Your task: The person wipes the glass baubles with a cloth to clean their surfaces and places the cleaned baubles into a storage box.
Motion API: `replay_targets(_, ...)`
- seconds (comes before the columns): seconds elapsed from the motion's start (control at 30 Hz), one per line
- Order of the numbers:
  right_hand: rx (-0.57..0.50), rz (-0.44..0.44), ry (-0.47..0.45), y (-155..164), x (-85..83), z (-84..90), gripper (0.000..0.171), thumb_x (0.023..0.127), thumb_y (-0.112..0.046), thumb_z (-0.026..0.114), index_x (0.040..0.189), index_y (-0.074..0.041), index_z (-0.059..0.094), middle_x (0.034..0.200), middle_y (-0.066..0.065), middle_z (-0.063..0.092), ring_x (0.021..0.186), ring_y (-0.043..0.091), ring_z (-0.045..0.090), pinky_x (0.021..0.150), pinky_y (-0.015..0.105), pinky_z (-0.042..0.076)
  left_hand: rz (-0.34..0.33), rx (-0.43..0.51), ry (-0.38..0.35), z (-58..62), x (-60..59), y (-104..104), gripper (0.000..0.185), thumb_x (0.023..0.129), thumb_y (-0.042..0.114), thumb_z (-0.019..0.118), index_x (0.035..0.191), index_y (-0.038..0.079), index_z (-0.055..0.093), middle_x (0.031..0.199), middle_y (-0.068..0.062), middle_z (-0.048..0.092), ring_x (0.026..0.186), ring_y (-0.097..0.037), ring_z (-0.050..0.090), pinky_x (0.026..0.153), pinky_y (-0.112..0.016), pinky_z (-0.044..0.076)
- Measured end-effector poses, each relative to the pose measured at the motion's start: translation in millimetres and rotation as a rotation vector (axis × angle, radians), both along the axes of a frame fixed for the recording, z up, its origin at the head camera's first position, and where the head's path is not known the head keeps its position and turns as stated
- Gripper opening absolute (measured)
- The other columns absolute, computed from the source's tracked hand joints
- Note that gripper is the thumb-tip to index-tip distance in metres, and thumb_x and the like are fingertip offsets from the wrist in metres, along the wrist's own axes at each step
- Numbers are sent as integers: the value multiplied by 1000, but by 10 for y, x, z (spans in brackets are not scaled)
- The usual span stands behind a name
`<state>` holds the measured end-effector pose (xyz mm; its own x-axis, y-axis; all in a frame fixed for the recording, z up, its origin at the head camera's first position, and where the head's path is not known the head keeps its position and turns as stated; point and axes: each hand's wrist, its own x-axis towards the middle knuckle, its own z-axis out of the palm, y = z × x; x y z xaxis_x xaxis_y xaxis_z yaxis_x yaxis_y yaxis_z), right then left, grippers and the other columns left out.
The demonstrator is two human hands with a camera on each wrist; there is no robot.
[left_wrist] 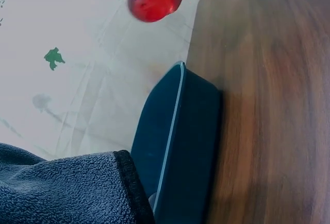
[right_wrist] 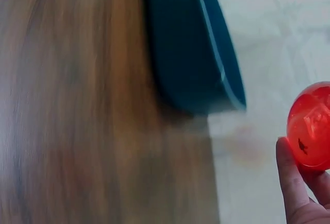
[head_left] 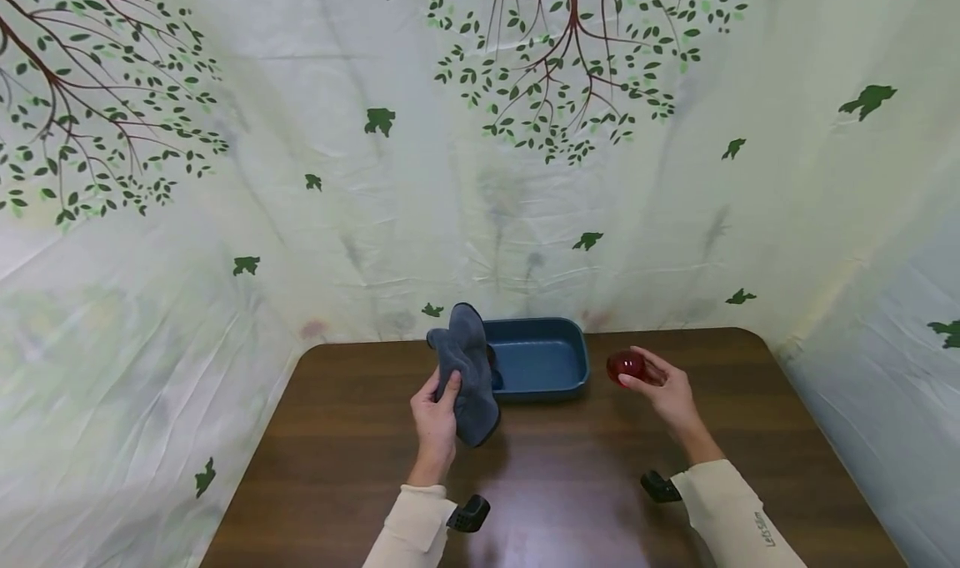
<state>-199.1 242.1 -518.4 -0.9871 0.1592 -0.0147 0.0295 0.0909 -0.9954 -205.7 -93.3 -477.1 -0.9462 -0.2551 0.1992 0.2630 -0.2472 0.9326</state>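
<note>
- The left hand [head_left: 435,422] is gripping the gray-blue cloth [head_left: 471,384], with the thumb pressing on the near side of it.
- The right hand [head_left: 670,393] is pinching the round, shiny red thing [head_left: 624,366] with its thumb and fingers. I cannot tell if it is a ball or a cup.
- The blue tub [head_left: 543,397] is sitting at the middle of the far edge of the brown tabletop [head_left: 555,485], with its long side running along that edge.
- The tub is lying between the two hands. From the right hand, it is lying to the left, past the red thing.
- The red thing is staying clear of the tub, just beside its right end, on the side of the far right corner. It seems to be hanging above the wood.
- The cloth is hiding the tub's left end, and its long way is running from far to near, across the tub's long way.
- The left hand is being the nearer one to the tub.
- Both arms are slanting in from the near side. The left hand is pointing mostly at the far edge; the right hand is leaning left, toward the tub.
</note>
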Motion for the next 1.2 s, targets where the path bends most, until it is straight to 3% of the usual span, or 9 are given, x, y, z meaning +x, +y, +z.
replay_targets(0.43, -170, 95, 94, -564, -51, 166, 57, 85, -5, 72, 137, 3, 49, 131, 25, 55, 99, 10, 63, 82, 23, 54, -24, 34, 16, -27, -36, 78, 39, 91, 5, 66, 124, -13, 56, 105, 1, 71, 94, -9, 67, 80, -24, 54)
replay_targets(0.9, -213, 196, 184, -1028, -134, 335, 50, 82, 3, 74, 127, 4, 53, 121, 29, 60, 97, 11, 65, 78, 28, 56, -57, 24, -27, -22, -51, 177, 38, 92, 5, 64, 125, -11, 57, 112, -10, 69, 93, -10, 67, 79, -24, 54)
replay_targets(1.2, -194, 246, 260, -1337, -188, 431, 50, 78, 2, 77, 124, 7, 57, 115, 27, 64, 101, 21, 66, 75, 29, 57, -69, 23, -24, 9, -50, 243, 36, 92, 5, 64, 123, -12, 58, 104, -4, 71, 89, -9, 67, 78, -23, 54)
